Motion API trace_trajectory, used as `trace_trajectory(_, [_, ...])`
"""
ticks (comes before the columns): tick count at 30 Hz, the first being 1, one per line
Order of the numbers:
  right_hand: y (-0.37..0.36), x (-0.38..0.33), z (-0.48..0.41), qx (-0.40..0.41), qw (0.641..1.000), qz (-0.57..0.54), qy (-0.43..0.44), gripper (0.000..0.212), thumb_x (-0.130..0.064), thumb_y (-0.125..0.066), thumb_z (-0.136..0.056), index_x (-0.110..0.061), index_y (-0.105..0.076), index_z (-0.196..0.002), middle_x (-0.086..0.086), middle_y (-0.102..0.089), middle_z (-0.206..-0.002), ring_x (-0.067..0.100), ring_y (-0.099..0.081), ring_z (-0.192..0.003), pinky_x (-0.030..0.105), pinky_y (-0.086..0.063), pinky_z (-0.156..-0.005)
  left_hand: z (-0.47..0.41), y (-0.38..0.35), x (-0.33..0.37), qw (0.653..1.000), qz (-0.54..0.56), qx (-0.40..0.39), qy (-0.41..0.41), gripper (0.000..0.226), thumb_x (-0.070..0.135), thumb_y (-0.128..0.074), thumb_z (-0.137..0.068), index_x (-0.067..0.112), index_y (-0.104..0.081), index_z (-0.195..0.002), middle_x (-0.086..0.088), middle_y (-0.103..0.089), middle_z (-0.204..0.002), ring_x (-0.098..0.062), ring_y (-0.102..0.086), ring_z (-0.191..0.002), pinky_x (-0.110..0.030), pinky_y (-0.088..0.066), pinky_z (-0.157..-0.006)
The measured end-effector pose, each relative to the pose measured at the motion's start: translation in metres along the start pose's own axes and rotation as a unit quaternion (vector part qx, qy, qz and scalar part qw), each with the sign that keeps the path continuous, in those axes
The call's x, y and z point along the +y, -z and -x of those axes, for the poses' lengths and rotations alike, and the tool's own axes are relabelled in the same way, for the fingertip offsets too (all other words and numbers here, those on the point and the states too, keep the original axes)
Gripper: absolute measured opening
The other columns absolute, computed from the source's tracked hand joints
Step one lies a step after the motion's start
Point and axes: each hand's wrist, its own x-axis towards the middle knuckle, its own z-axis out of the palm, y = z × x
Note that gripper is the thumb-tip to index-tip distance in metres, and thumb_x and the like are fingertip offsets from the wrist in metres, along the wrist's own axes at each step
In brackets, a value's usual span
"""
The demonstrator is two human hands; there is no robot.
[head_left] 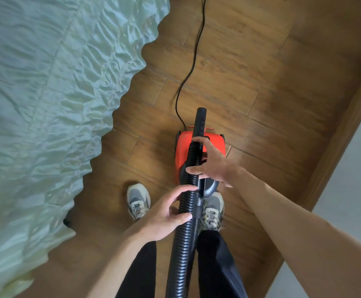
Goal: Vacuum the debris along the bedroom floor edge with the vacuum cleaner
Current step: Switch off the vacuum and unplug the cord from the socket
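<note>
A red vacuum cleaner [182, 151] stands on the wooden floor in front of my feet. Its black ribbed hose [182, 233] runs up from the body toward me and ends in a smooth black tube [200, 121] pointing away. My right hand [213, 163] wraps around the upper hose next to the black carry handle [207, 187]. My left hand [164, 214] grips the hose lower down, thumb and fingers curled on it. No debris is visible on the floor.
A bed with a pale green ruffled cover [46, 104] fills the left side. The black power cord [193, 61] snakes away across the floor [261, 72]. A wooden skirting board [345, 130] and a white wall [351, 190] run along the right. My two sneakers stand behind the vacuum.
</note>
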Motion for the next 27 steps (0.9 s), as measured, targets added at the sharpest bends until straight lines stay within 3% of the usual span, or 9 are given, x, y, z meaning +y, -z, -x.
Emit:
trace_trajectory(3, [-0.011, -0.001, -0.003, -0.011, 0.999, 0.032, 0.014, 0.08, 0.007, -0.076, -0.079, -0.029, -0.037, -0.138, 0.011, -0.056, -0.101, 0.02, -0.061, -0.08, 0.042, -0.062, -0.072, 0.004, -0.001, -0.007, 0.999, -0.018, 0.026, 0.002, 0.057, 0.011, -0.066, -0.094, 0.045, -0.046, -0.135, 0.026, -0.059, -0.116, -0.004, -0.064, -0.102, -0.022, -0.052, -0.092])
trace_trajectory(6, [-0.016, 0.001, -0.006, 0.003, 0.999, 0.035, 0.007, 0.08, 0.007, -0.076, -0.077, -0.031, -0.038, -0.137, 0.009, -0.056, -0.099, 0.017, -0.059, -0.078, 0.037, -0.061, -0.068, 0.001, -0.006, -0.012, 0.999, -0.027, 0.045, -0.005, 0.058, 0.014, -0.066, -0.092, 0.046, -0.046, -0.135, 0.024, -0.059, -0.122, -0.006, -0.063, -0.103, -0.028, -0.053, -0.095])
trace_trajectory(10, [-0.016, 0.01, -0.005, 0.042, 0.998, 0.047, -0.01, 0.082, 0.001, -0.078, -0.074, -0.037, -0.038, -0.134, 0.008, -0.058, -0.097, 0.02, -0.06, -0.08, 0.049, -0.06, -0.078, -0.004, -0.015, -0.014, 0.997, -0.053, 0.043, -0.026, 0.056, 0.019, -0.067, -0.09, 0.048, -0.045, -0.134, 0.015, -0.059, -0.124, -0.007, -0.059, -0.109, -0.033, -0.05, -0.1])
trace_trajectory(15, [-0.014, 0.011, 0.007, 0.094, 0.994, 0.053, 0.009, 0.08, -0.003, -0.077, -0.076, -0.038, -0.036, -0.136, 0.004, -0.055, -0.091, 0.018, -0.057, -0.078, 0.028, -0.053, -0.065, -0.007, -0.021, -0.008, 0.995, -0.074, 0.029, -0.052, 0.056, 0.018, -0.065, -0.09, 0.048, -0.045, -0.132, 0.017, -0.057, -0.124, -0.003, -0.055, -0.111, -0.008, -0.041, -0.094])
trace_trajectory(18, [-0.007, 0.016, 0.014, 0.116, 0.991, 0.065, 0.026, 0.08, -0.002, -0.076, -0.076, -0.037, -0.036, -0.137, 0.015, -0.058, -0.108, 0.015, -0.055, -0.08, 0.031, -0.055, -0.071, -0.01, -0.029, -0.004, 0.994, -0.077, 0.024, -0.069, 0.055, 0.016, -0.065, -0.088, 0.042, -0.047, -0.133, 0.018, -0.056, -0.121, -0.003, -0.057, -0.104, -0.019, -0.048, -0.094])
trace_trajectory(23, [0.018, 0.035, 0.015, 0.121, 0.99, 0.052, 0.048, 0.077, 0.001, -0.074, -0.076, -0.033, -0.038, -0.136, 0.015, -0.057, -0.115, 0.01, -0.054, -0.079, 0.017, -0.052, -0.065, -0.03, -0.049, -0.004, 0.991, -0.106, 0.029, -0.07, 0.056, 0.02, -0.065, -0.088, 0.044, -0.046, -0.135, 0.015, -0.055, -0.124, -0.001, -0.055, -0.106, -0.027, -0.048, -0.099])
trace_trajectory(27, [0.053, 0.059, 0.01, 0.121, 0.99, 0.026, 0.07, 0.076, 0.002, -0.077, -0.076, -0.031, -0.04, -0.134, 0.014, -0.054, -0.112, 0.012, -0.052, -0.084, 0.016, -0.051, -0.069, -0.059, -0.08, 0.001, 0.989, -0.125, 0.041, -0.062, 0.056, 0.024, -0.065, -0.09, 0.047, -0.045, -0.136, 0.016, -0.051, -0.131, 0.002, -0.048, -0.119, -0.015, -0.038, -0.103])
